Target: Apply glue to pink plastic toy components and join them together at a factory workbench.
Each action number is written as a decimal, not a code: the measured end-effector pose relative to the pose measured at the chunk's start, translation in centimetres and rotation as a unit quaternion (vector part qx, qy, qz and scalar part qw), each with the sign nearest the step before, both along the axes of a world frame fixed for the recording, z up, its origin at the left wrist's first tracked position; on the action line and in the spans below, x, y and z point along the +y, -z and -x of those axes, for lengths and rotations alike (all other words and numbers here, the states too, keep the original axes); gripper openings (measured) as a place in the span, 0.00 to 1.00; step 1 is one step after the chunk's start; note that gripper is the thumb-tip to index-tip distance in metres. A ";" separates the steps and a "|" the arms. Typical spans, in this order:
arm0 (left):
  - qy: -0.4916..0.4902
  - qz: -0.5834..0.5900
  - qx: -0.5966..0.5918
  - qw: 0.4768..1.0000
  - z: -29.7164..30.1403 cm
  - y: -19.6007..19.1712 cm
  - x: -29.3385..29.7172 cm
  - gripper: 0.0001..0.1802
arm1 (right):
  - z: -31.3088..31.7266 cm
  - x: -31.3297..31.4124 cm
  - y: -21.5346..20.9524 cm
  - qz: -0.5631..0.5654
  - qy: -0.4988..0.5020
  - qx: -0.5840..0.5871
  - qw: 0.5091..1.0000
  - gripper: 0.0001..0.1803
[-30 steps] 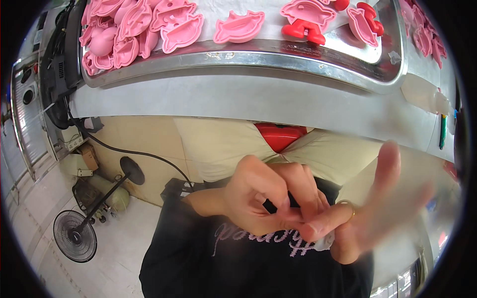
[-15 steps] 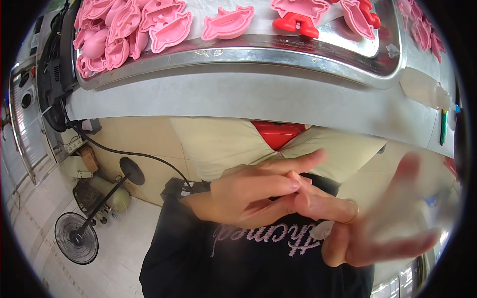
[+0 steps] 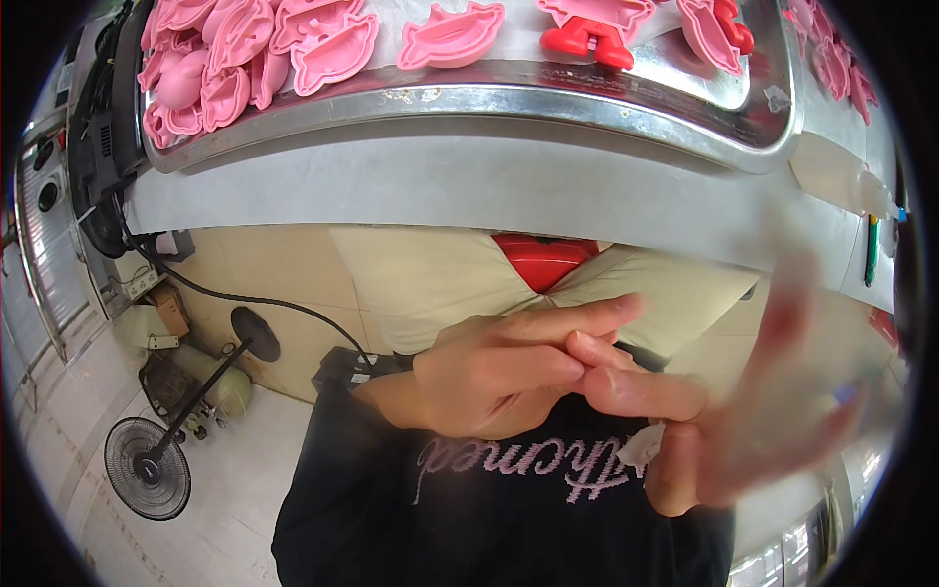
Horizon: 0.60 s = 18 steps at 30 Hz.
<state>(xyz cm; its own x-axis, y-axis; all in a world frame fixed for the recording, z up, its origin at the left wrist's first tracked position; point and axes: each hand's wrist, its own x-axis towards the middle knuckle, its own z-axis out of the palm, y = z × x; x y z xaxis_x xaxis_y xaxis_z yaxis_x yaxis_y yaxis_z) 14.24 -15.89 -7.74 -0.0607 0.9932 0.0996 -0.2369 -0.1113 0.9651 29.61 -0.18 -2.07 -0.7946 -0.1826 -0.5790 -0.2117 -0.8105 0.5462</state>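
My left hand is in front of my black top, its fingers bent and closed around a fingertip of my right hand. The left index finger lies stretched along the top. My right hand has its other fingers spread apart, and they are smeared by motion and haze toward the right. A small crumpled white scrap shows beside the right hand's lower finger; whether it is held or stuck there, I cannot tell. Above the hands is a metal tray with several pink moulded pieces, which neither hand touches.
A grey worktop runs below the tray. Pink pieces with red legs lie on the tray. More pink pieces and a green pen-like tool lie on the right. A standing fan and a black cable are at lower left.
My right hand's outer fingers have shifted and turned, and are more blurred. The white scrap sits slightly differently against the right hand. My left hand keeps its grip, nearly still.
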 end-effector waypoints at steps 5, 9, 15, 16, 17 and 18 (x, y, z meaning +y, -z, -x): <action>-0.034 -0.063 0.021 0.997 -0.6 1.1 -0.1 0.09 | -0.7 -0.1 0.6 0.346 0.037 0.046 0.936 0.28; -0.063 -0.111 -0.023 0.992 -0.2 0.4 0.8 0.11 | -2.5 -2.0 0.9 0.518 0.198 0.082 0.828 0.29; -0.073 -0.126 0.023 0.989 0.0 0.3 0.8 0.18 | -4.8 -5.1 1.2 0.706 0.409 0.124 0.564 0.31; -0.075 -0.129 0.031 0.988 0.0 0.2 0.8 0.19 | -5.6 -5.3 1.4 0.728 0.438 0.130 0.511 0.31; -0.075 -0.132 0.036 0.988 -0.2 0.3 0.9 0.20 | -5.2 -5.1 0.9 0.727 0.440 0.130 0.510 0.31; -0.077 -0.134 0.044 0.987 -0.1 0.4 0.9 0.22 | -4.0 -4.8 -0.2 0.821 0.464 0.139 0.304 0.32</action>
